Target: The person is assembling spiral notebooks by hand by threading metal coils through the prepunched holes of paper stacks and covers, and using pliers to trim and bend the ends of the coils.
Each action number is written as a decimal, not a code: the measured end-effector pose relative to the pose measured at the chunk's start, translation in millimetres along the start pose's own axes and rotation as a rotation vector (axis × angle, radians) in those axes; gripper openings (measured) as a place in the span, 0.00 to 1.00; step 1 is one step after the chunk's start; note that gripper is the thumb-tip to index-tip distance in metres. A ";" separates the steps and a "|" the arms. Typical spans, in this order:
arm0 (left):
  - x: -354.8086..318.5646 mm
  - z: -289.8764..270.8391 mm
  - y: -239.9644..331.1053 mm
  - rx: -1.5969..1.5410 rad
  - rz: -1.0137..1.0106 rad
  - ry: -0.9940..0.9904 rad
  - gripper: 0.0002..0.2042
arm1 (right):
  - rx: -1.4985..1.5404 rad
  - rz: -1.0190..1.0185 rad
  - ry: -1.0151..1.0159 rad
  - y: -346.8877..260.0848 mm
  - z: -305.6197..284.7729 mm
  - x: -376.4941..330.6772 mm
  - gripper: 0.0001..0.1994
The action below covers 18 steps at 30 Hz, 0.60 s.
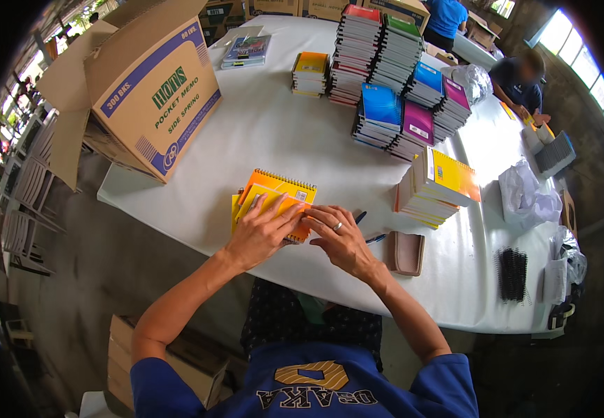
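Far left on the white table [260,132] sits an open cardboard box [150,87]. Nearer, by the table's near edge, lies a small pile of yellow spiral notebooks [274,198]. On it rests the left hand [260,233], fingers spread flat, and the right hand [340,237], fingertips pressing its right edge. Right of them lie a pen [361,217], a tan pouch [406,252] and a notebook stack [438,184].
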<state>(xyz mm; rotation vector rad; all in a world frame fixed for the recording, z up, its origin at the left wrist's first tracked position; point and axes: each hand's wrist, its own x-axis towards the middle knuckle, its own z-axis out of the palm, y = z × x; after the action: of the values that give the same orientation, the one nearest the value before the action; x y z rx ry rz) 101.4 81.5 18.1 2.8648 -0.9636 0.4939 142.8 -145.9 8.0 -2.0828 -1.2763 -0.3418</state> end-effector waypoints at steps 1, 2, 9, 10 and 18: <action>-1.3 -2.8 1.1 0.028 -0.018 0.036 0.37 | -0.009 -0.032 0.068 -4.5 1.1 2.1 0.26; -2.1 -5.7 1.8 0.057 -0.037 0.072 0.36 | -0.012 -0.042 0.069 -7.6 0.7 4.8 0.26; 21.6 -31.7 1.0 0.082 -0.099 0.115 0.37 | -0.081 -0.124 0.245 -13.8 -0.7 29.2 0.19; 24.3 -40.2 3.2 -0.037 -0.157 0.061 0.36 | -0.062 -0.098 0.266 -13.3 -1.4 32.2 0.17; 32.4 -45.1 -6.5 -0.022 -0.264 -0.035 0.28 | 0.058 0.041 0.211 -10.2 -24.1 44.1 0.11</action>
<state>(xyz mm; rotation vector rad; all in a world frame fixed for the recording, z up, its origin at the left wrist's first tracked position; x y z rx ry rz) 117.1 75.9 71.4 2.9279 -0.5765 0.4067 158.3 -128.1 53.5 -1.9633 -1.1050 -0.4865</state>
